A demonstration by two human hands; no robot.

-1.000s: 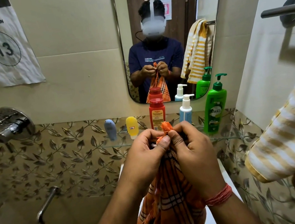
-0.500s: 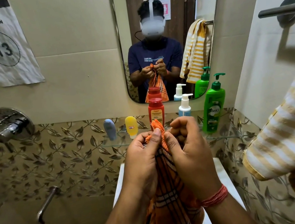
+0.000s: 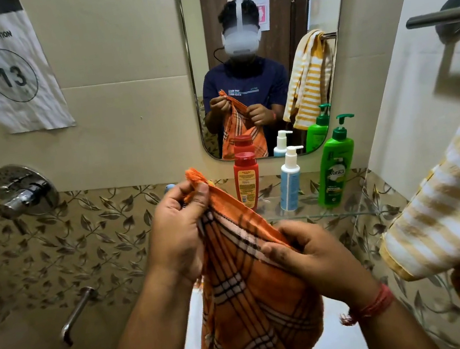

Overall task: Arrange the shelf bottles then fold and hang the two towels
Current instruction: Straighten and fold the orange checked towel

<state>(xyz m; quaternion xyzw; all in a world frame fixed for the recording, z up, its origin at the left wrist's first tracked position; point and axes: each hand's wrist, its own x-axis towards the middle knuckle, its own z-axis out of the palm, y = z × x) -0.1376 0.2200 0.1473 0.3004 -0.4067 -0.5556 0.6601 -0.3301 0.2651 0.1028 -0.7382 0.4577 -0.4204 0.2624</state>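
An orange checked towel (image 3: 252,298) hangs in front of me over the basin. My left hand (image 3: 177,229) pinches its fringed top corner, raised near the shelf. My right hand (image 3: 311,254) grips the towel's upper edge lower down and to the right. A yellow-and-white striped towel (image 3: 445,203) hangs at the right under the metal towel bar (image 3: 443,15). On the glass shelf (image 3: 317,215) stand a red bottle (image 3: 247,180), a white-and-blue pump bottle (image 3: 290,182) and a green pump bottle (image 3: 335,168). A small blue bottle (image 3: 169,186) peeks out behind my left hand.
A mirror (image 3: 264,51) above the shelf reflects me and the towels. A wall tap knob (image 3: 23,193) and spout (image 3: 75,314) sit at the left. A paper sign marked 13 (image 3: 6,72) hangs on the wall. The white basin (image 3: 343,336) lies below the towel.
My hands, which were together at the towel's corner, have drawn apart: the right hand slid down and right along the edge, the left stayed up holding the corner.
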